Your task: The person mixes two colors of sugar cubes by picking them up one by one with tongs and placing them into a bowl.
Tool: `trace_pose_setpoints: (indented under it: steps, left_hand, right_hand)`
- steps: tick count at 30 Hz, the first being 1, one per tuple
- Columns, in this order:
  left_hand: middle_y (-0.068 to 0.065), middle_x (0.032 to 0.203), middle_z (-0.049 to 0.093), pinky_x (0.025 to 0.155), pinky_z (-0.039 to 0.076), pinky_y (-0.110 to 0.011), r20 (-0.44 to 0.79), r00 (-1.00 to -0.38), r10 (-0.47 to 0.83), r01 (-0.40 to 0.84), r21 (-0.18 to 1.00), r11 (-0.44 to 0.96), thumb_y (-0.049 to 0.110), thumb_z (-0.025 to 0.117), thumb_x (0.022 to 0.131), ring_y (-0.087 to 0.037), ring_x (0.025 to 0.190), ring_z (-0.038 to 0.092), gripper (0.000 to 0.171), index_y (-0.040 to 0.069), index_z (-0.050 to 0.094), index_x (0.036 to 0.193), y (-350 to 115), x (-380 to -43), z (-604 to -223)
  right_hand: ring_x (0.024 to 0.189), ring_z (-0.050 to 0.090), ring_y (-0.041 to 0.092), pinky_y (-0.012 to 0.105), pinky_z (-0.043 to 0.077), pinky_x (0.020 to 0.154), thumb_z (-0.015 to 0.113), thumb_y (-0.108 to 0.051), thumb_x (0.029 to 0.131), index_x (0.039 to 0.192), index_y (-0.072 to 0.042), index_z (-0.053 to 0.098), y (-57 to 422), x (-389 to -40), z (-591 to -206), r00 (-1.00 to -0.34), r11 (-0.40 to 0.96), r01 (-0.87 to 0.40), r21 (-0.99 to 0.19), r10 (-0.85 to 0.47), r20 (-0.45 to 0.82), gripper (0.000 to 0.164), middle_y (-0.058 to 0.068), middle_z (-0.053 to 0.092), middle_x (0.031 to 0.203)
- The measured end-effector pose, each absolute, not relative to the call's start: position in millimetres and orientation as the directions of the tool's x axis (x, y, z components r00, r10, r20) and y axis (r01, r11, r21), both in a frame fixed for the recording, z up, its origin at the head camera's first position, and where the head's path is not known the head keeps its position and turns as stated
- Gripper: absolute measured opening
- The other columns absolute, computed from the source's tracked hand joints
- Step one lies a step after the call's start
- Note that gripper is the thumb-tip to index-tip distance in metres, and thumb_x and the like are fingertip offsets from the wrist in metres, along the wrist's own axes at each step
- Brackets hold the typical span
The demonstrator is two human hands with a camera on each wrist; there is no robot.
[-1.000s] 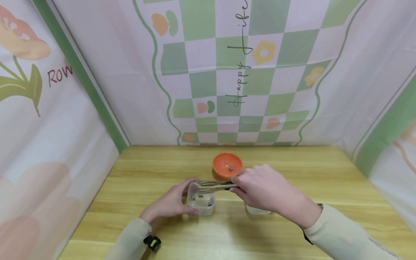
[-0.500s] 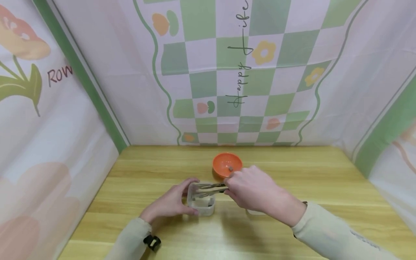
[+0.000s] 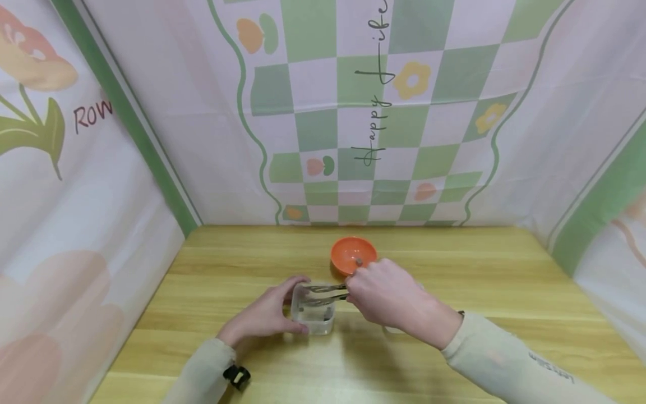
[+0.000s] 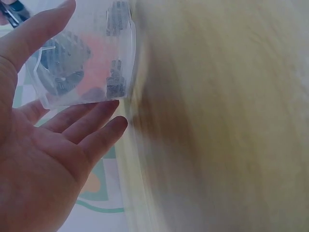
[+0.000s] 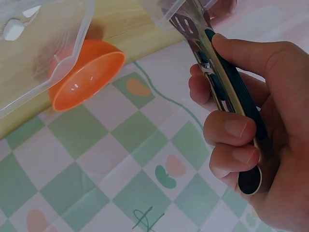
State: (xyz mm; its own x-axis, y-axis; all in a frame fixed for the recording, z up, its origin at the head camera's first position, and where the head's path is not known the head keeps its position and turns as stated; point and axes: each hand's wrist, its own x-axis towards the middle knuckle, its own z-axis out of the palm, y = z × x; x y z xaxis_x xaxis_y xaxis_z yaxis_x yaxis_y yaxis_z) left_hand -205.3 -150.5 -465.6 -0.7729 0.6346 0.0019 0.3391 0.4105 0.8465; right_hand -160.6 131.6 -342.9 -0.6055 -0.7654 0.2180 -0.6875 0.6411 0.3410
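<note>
My left hand [image 3: 270, 311] holds a clear plastic container [image 3: 319, 326] at its left side, thumb near and fingers on the far side. Small dark pieces lie on its bottom; in the left wrist view some dark pieces [image 4: 116, 84] show through the plastic. My right hand [image 3: 398, 297] grips metal tongs [image 3: 325, 289] with dark inserts on the handle [image 5: 241, 96]. Their slotted ends reach left into the container, the two arms a little apart. Whether the tips touch a piece cannot be made out.
Behind the right hand's knuckles stands an orange bowl [image 3: 348, 247] with a small grey-brown piece [image 3: 359, 262] in it. A second clear container [image 3: 396, 330], mostly covered by the right hand, has white pieces [image 5: 14, 30] inside. A patterned cloth [image 3: 353, 129] hangs behind the wooden table [image 3: 242, 252].
My right hand has shifted left and the tongs' ends have gone lower into the container. The left hand and the container have stayed in place.
</note>
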Motion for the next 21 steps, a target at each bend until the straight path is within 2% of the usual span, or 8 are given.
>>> trace_pose_setpoints:
  steps: [8, 16, 21]
  left_hand:
    - [-0.003, 0.145, 0.059, 0.109, 0.049, -0.043, -0.001, -0.778, 0.629, 0.337, 0.843, 0.418, 0.025, 0.097, 0.076, -0.023, 0.129, 0.06, 0.106, 0.014, 0.036, 0.161, -151, -205, -465]
    - [-0.006, 0.147, 0.059, 0.11, 0.048, -0.043, 0.01, -0.773, 0.634, 0.351, 0.839, 0.415, 0.024, 0.097, 0.076, -0.024, 0.131, 0.06, 0.105, 0.013, 0.036, 0.161, -151, -205, -464]
    - [-0.007, 0.146, 0.06, 0.109, 0.048, -0.043, 0.019, -0.772, 0.635, 0.359, 0.837, 0.412, 0.024, 0.097, 0.075, -0.024, 0.13, 0.061, 0.105, 0.013, 0.038, 0.16, -151, -204, -464]
  right_hand:
    - [0.046, 0.037, 0.013, 0.031, 0.038, 0.039, 0.084, -0.026, 0.084, 0.058, -0.019, 0.048, 127, -163, -347, -0.603, 0.638, -0.686, 0.349, -0.767, 0.219, 0.045, -0.006, 0.039, 0.054]
    - [0.046, 0.037, 0.013, 0.032, 0.037, 0.04, 0.081, -0.017, 0.083, 0.056, -0.021, 0.046, 119, -165, -350, -0.61, 0.635, -0.689, 0.348, -0.768, 0.193, 0.044, -0.008, 0.037, 0.052]
    - [0.046, 0.036, 0.013, 0.032, 0.036, 0.041, 0.08, -0.019, 0.084, 0.056, -0.021, 0.046, 117, -166, -353, -0.633, 0.65, -0.684, 0.331, -0.754, 0.173, 0.045, -0.008, 0.036, 0.052]
